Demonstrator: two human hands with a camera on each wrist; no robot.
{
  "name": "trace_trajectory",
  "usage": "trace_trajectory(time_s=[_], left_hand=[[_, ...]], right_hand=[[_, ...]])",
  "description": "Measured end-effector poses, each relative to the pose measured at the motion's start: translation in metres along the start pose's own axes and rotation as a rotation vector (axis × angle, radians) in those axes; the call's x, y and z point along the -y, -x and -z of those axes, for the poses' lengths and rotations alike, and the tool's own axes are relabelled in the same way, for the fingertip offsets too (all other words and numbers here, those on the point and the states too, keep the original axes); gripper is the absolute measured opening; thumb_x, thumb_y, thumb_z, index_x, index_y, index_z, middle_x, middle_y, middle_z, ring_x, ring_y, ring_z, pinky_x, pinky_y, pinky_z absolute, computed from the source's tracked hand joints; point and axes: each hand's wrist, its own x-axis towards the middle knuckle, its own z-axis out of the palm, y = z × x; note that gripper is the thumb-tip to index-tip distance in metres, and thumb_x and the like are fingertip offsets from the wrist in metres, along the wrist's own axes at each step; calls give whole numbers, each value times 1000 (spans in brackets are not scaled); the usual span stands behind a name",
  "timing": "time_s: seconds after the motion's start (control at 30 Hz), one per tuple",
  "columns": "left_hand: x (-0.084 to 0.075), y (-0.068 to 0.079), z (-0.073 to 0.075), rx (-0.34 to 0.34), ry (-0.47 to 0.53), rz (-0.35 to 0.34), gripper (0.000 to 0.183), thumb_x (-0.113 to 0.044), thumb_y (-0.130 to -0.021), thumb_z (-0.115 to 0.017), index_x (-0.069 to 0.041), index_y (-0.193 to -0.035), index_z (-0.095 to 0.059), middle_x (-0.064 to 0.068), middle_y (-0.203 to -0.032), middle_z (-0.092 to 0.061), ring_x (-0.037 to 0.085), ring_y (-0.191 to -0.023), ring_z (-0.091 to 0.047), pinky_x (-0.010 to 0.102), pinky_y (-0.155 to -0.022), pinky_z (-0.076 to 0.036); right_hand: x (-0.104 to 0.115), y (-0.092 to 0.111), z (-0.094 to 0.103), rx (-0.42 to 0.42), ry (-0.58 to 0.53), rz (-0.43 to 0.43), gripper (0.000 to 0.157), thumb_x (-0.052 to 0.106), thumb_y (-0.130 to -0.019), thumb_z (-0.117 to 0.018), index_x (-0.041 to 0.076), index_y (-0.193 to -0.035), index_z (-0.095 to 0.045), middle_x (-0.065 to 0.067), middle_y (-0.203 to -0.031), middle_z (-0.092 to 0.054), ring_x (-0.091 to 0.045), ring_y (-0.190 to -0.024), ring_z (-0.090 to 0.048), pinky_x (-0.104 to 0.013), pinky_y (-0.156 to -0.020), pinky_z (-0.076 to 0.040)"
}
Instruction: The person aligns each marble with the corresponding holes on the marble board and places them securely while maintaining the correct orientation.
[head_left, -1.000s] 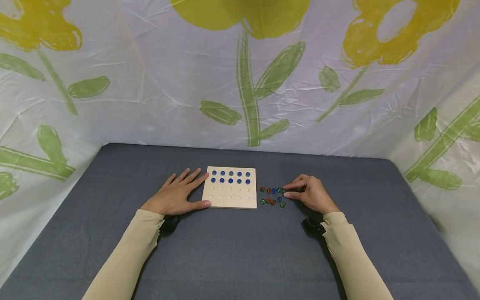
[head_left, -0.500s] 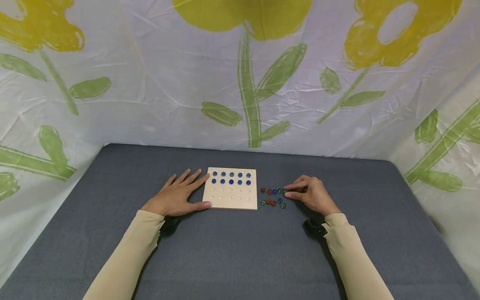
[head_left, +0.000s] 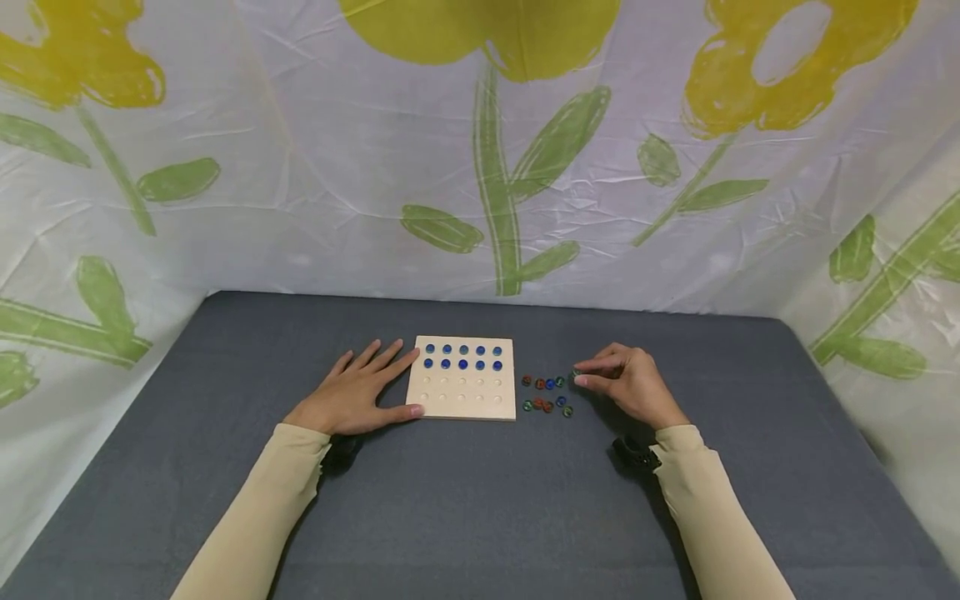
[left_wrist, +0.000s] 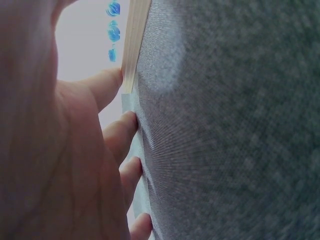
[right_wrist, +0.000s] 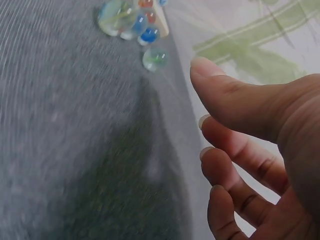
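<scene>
A pale wooden board [head_left: 461,411] lies on the table, its two far rows holding blue marbles [head_left: 462,364] and its two near rows showing bare hollows. My left hand [head_left: 352,392] lies spread at the board's left side, with thumb and forefinger touching its edge. In the left wrist view the forefinger meets the board's side. To the right of the board, my right hand [head_left: 630,383] pinches a green marble [head_left: 576,376] between thumb and fingertips. The thumb hides that marble in the right wrist view. Loose red, blue and green marbles [head_left: 549,407] lie between board and right hand.
A dark grey cloth [head_left: 480,517] covers the table. Behind and beside it hangs a white sheet [head_left: 330,217] printed with yellow flowers and green stems. Dark wrist-worn devices [head_left: 633,452] sit under both wrists.
My right hand has drawn slightly right, and the green marble has come away from its neighbour with the fingertips. The left hand and the board stay in place.
</scene>
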Motion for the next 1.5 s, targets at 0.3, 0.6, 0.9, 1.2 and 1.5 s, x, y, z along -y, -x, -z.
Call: trace_trajectory(time_s=[0.3,0.6,0.9,1.2,1.5], left_hand=[[-1,-2,-3,-10,1,-8,94,-72,-90,-58,-22,-163,-26,12,-168,-20,41,-154,-12,67,-118,-7],[0,-2,-2,-8,5,-9,94,-71,-90,-58,-22,-163,-25,12,-168,-19,41,-154,-11,67,-119,-6],[0,-1,-2,-10,8,-6,95,-72,-90,-58,-23,-164,-25,11,-168,-19,40,-154,-10,67,-119,-6],[3,-1,-2,-5,-3,-2,96,-75,-89,-56,-23,-164,-24,11,-168,-18,41,-154,-10,67,-118,-6],[2,-2,-1,3,-4,5,96,-76,-89,-55,-23,-164,-24,12,-168,-18,41,-154,-11,68,-118,-7]], right_hand=[[16,-1,-1,-38,-7,48,22,13,-87,-82,8,-107,-81,-3,-94,-67,-18,-78,-62,-28,-64,-52],[29,-7,-12,-27,-37,50,20,11,-86,-82,7,-107,-82,-4,-93,-66,-17,-75,-60,-27,-62,-50],[47,-22,-29,-10,-83,101,20,10,-86,-82,4,-105,-81,-4,-91,-64,-19,-73,-60,-29,-61,-50],[69,-35,-55,2,-119,111,20,11,-86,-83,4,-105,-81,-4,-90,-63,-19,-69,-58,-29,-58,-48],[90,-48,-83,10,-116,161,19,15,-84,-85,5,-101,-83,-4,-87,-64,-16,-69,-54,-28,-59,-47]])
